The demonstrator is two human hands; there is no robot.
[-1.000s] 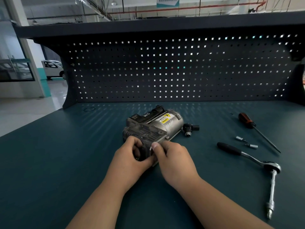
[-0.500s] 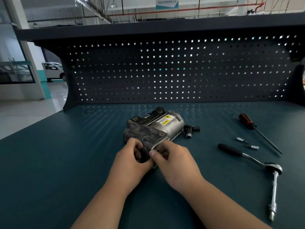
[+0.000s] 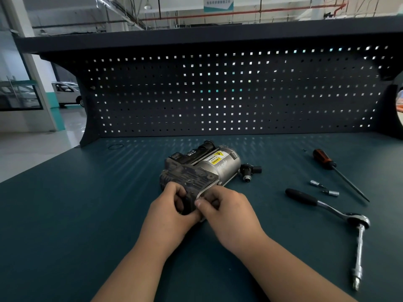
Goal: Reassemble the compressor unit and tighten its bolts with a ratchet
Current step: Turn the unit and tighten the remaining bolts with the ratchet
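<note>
The compressor unit (image 3: 202,168), a grey metal cylinder with a yellow warning label and a dirty dark end block, lies on the bench in the middle. My left hand (image 3: 172,210) grips the near end of the block with curled fingers. My right hand (image 3: 224,210) sits beside it, thumb and fingers pinched at the block's near right corner; whatever they pinch is hidden. A ratchet (image 3: 331,210) with a black handle and a long extension lies to the right, untouched.
A small black fitting (image 3: 249,172) lies just right of the compressor. Two small sockets or bits (image 3: 325,188) and an orange-handled screwdriver (image 3: 335,171) lie at the right. A dark ring (image 3: 116,146) rests near the pegboard (image 3: 218,94) at the back.
Both hands stay on the near end of the compressor with only slight finger movement. The tools have not moved.
</note>
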